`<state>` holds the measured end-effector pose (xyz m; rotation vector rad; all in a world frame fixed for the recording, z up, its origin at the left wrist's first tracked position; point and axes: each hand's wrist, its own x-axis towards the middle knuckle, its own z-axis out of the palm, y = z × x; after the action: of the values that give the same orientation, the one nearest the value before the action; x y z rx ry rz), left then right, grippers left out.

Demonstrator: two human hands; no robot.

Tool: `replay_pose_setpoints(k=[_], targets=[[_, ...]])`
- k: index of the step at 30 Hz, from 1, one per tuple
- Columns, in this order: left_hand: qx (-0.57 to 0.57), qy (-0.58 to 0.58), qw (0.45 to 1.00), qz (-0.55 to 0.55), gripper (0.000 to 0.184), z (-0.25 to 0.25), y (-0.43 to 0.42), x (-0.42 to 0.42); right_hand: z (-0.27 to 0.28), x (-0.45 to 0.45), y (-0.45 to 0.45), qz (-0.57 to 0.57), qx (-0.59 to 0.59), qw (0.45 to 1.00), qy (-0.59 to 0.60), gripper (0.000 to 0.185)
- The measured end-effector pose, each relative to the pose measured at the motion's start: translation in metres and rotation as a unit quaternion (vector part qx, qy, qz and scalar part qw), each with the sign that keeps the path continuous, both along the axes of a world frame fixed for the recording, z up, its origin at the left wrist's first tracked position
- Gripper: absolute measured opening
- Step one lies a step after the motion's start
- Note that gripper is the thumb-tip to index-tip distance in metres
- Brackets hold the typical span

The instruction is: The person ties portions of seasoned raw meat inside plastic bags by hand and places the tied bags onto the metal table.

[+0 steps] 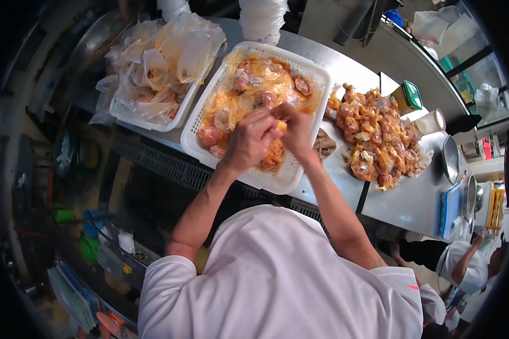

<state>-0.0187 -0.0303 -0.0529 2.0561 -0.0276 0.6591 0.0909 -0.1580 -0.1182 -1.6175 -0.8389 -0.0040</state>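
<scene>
Shirt [283,277]: white cloth, softly creased, rounded at the upper edge
Left sleeve [165,278]: white, short
Right sleeve [398,282]: white, short — small red marking [413,287] near the edge
Left hand [251,139], right hand [297,131]: both bare

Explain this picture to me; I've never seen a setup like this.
There's no machine: a camera worn on a person's head looks down at their own bare hands. The left hand and right hand meet over a perforated white basket of raw meat, closed on what looks like an orange-stained plastic bag; the exact grip is hidden. On the metal counter, a tray of plastic bags sits left; bagged meat pieces are piled right.
</scene>
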Motion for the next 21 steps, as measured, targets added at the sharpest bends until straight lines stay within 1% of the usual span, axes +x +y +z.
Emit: replay_pose_setpoints(k=[1,2,3,4,5,7,8,10,11,12,13,14,16,17,19,20,21], targets=[[-0.039,0.015,0.999,-0.011,0.012,0.001,0.002,-0.003,0.007,0.009,-0.017,-0.034,-0.06,0.992,0.102,0.017],[-0.098,0.008,0.995,0.007,0.011,-0.003,0.016,-0.003,0.042,0.011,-0.036,-0.063,-0.046,0.988,0.136,0.017],[-0.12,0.005,0.992,0.046,0.011,-0.003,0.033,-0.004,0.057,0.025,-0.057,-0.113,-0.054,0.988,0.095,0.018],[-0.143,0.001,0.986,0.084,0.01,-0.002,0.051,-0.007,0.05,0.051,-0.084,-0.176,-0.047,0.982,0.039,0.018],[-0.11,0.008,0.984,0.141,0.013,0.001,0.066,-0.013,0.065,0.061,-0.107,-0.244,-0.072,0.967,-0.032,0.02],[-0.042,0.044,0.982,0.181,0.019,-0.004,0.094,-0.024,0.05,0.103,-0.162,-0.341,-0.172,0.912,-0.148,0.021],[-0.042,0.045,0.981,0.186,0.019,-0.012,0.102,-0.027,0.041,0.112,-0.176,-0.336,-0.171,0.914,-0.148,0.021],[0.01,0.162,0.974,0.161,0.028,-0.036,0.113,-0.03,0.035,0.113,-0.186,-0.368,-0.291,0.87,-0.152,0.027],[0.009,0.162,0.972,0.168,0.028,-0.048,0.113,-0.027,0.033,0.11,-0.178,-0.362,-0.29,0.873,-0.154,0.027],[0.007,0.221,0.965,0.141,0.03,-0.058,0.107,-0.02,0.043,0.089,-0.149,-0.321,-0.237,0.916,-0.039,0.029],[0.005,0.28,0.953,0.113,0.031,-0.068,0.099,-0.014,0.047,0.069,-0.122,-0.276,-0.181,0.941,0.08,0.032],[0.006,0.282,0.952,0.116,0.031,-0.081,0.088,-0.006,0.042,0.057,-0.1,-0.211,-0.193,0.954,0.09,0.034],[0.171,0.272,0.924,0.207,0.027,-0.101,0.069,0.012,0.047,0.032,-0.054,-0.091,-0.23,0.963,0.106,0.04],[0.17,0.269,0.924,0.21,0.027,-0.097,0.072,0.015,0.056,0.02,-0.032,-0.034,-0.258,0.959,0.11,0.043],[0.082,0.253,0.955,0.131,0.023,-0.078,0.077,0.02,0.06,0.017,-0.001,0.117,-0.244,0.963,0.019,0.047],[0.052,0.23,0.965,0.118,0.017,-0.068,0.08,0.017,0.063,0.015,0.013,0.117,-0.244,0.963,0.019,0.047],[0.052,0.23,0.965,0.118,0.017,-0.05,0.082,0.012,0.069,0.014,0.025,0.139,-0.255,0.955,-0.049,0.051]])
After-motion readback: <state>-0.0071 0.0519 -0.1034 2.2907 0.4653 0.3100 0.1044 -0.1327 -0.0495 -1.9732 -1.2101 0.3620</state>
